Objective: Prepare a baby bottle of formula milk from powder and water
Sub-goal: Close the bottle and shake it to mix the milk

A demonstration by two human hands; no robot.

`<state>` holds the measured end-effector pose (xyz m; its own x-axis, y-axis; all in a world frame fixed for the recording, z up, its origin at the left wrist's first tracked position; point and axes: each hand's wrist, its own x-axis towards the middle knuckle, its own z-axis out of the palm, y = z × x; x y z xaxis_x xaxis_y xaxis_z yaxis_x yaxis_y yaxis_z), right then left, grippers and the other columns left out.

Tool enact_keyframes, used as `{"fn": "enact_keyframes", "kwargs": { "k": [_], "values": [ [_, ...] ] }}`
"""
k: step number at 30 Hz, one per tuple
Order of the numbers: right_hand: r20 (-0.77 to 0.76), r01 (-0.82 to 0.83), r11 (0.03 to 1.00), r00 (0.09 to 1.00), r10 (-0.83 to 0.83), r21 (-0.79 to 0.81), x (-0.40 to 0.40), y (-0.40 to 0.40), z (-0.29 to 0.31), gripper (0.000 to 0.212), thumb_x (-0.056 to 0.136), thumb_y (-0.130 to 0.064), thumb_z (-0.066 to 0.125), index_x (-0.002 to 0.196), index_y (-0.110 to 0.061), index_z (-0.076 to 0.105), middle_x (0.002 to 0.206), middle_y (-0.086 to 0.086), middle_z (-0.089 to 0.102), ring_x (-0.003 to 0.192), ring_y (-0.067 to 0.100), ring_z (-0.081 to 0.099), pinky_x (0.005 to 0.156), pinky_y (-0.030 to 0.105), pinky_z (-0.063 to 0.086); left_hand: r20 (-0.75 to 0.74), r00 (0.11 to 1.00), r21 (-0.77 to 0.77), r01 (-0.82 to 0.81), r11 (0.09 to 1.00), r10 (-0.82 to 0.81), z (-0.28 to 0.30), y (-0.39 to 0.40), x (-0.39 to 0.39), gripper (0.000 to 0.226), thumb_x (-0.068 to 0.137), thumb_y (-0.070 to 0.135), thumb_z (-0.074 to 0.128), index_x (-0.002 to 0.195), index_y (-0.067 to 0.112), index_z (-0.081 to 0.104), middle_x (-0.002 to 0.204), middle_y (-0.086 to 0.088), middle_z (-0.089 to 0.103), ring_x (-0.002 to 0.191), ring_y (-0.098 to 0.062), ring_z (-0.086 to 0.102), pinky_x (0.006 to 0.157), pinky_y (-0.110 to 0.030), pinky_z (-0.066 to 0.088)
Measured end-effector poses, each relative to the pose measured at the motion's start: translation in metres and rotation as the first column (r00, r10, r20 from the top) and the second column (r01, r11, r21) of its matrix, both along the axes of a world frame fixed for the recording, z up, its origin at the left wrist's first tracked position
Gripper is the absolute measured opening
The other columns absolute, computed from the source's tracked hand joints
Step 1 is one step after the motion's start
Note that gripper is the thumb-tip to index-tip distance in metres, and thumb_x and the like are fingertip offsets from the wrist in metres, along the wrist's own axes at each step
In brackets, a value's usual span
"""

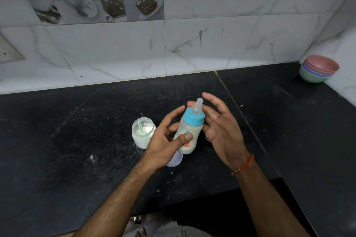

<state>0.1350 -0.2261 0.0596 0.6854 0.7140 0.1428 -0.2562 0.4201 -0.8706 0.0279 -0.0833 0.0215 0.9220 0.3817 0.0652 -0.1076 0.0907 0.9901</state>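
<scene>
A baby bottle (187, 136) full of white milk is held tilted above the black counter, its blue collar (193, 116) and clear teat (198, 105) screwed on. My left hand (163, 144) grips the bottle's body, thumb across the front. My right hand (219, 127) is beside the collar with fingers spread, palm facing the bottle; whether it touches the bottle is unclear. An open glass jar (143, 133) of white powder with a pale scoop inside stands just left of my left hand.
A clear lid or cap (175, 160) lies on the black counter (77, 140) under the bottle. Powder specks dot the counter. Stacked coloured bowls (317, 68) sit in the far right corner. Tiled wall runs behind; the counter's front edge is near my body.
</scene>
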Motion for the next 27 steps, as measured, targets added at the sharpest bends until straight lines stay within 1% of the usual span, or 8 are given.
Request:
{"fn": "enact_keyframes", "kwargs": {
  "k": [3,8,11,13,15,19,23,27],
  "values": [
    [-0.088,0.046,0.997,0.995,-0.041,0.057,-0.001,0.001,0.000,0.038,0.091,-0.008,0.048,0.128,-0.008,0.047,0.107,0.021,0.062,0.103,0.028,0.062,0.090,0.041,0.056,0.005,1.000,-0.017,0.025,1.000,-0.025,-0.001,-0.001,0.000,0.076,0.081,0.012,0.076,0.148,0.027,0.043,0.119,-0.012,0.078,0.111,-0.025,0.074,0.095,-0.039,0.060],
    [0.129,-0.106,0.989,0.984,0.119,-0.105,0.002,-0.006,0.001,0.060,0.094,0.001,0.051,0.152,-0.007,0.039,0.143,0.017,0.062,0.130,0.032,0.059,0.107,0.045,0.051,-0.003,0.999,-0.033,0.033,0.999,-0.034,-0.001,-0.002,-0.003,0.073,0.083,0.019,0.081,0.146,0.028,0.045,0.118,-0.008,0.079,0.113,-0.027,0.074,0.094,-0.038,0.059],
    [0.160,-0.089,0.988,0.981,0.108,-0.123,0.001,-0.006,0.001,0.053,0.091,0.003,0.062,0.141,-0.011,0.048,0.133,0.016,0.068,0.121,0.028,0.066,0.095,0.036,0.058,0.015,0.999,-0.021,0.045,0.999,-0.045,-0.001,-0.002,-0.005,0.077,0.080,0.029,0.084,0.146,0.027,0.045,0.119,-0.010,0.078,0.113,-0.029,0.074,0.093,-0.040,0.060],
    [0.183,-0.019,0.992,0.982,0.042,-0.126,0.000,-0.004,-0.002,0.049,0.085,0.004,0.070,0.126,-0.013,0.050,0.128,0.025,0.065,0.116,0.032,0.066,0.092,0.039,0.059,0.018,0.999,-0.009,0.042,0.999,-0.042,-0.001,-0.001,-0.005,0.079,0.080,0.030,0.084,0.148,0.027,0.044,0.120,-0.013,0.078,0.114,-0.032,0.073,0.097,-0.047,0.059],
    [0.240,0.043,0.981,0.971,0.004,-0.187,0.001,-0.002,-0.003,0.052,0.078,-0.003,0.081,0.117,-0.017,0.050,0.123,0.026,0.060,0.114,0.037,0.063,0.093,0.046,0.058,0.017,0.997,0.000,0.074,0.997,-0.074,0.000,-0.001,-0.006,0.086,0.078,0.043,0.088,0.149,0.028,0.042,0.121,-0.012,0.077,0.114,-0.031,0.073,0.097,-0.045,0.059],
    [0.253,-0.101,0.955,0.952,0.174,-0.278,0.010,-0.007,0.002,0.061,0.076,-0.021,0.083,0.132,-0.025,0.057,0.118,-0.007,0.063,0.112,0.014,0.063,0.091,0.033,0.056,0.009,0.986,-0.014,0.168,0.986,-0.168,0.004,0.001,-0.008,0.095,0.077,0.052,0.085,0.153,0.028,0.033,0.120,-0.009,0.078,0.114,-0.027,0.073,0.094,-0.035,0.058],
    [0.162,-0.357,0.909,0.905,0.393,-0.214,0.012,-0.013,0.004,0.071,0.090,-0.044,0.074,0.145,-0.004,0.051,0.150,0.016,0.053,0.131,0.032,0.056,0.106,0.047,0.050,0.017,0.954,-0.054,0.301,0.952,-0.300,0.007,0.002,-0.006,0.102,0.084,0.044,0.081,0.160,0.026,0.015,0.123,-0.005,0.077,0.116,-0.024,0.071,0.096,-0.033,0.056],
    [0.236,-0.113,0.969,0.958,0.166,-0.220,0.000,0.000,-0.001,0.051,0.094,-0.042,0.071,0.131,-0.008,0.060,0.137,0.012,0.066,0.120,0.035,0.066,0.097,0.042,0.058,-0.015,0.985,0.032,0.171,0.985,-0.170,0.008,0.007,-0.001,0.104,0.084,0.039,0.084,0.162,0.028,0.015,0.121,-0.009,0.077,0.113,-0.023,0.073,0.095,-0.035,0.057]
  ]
}}
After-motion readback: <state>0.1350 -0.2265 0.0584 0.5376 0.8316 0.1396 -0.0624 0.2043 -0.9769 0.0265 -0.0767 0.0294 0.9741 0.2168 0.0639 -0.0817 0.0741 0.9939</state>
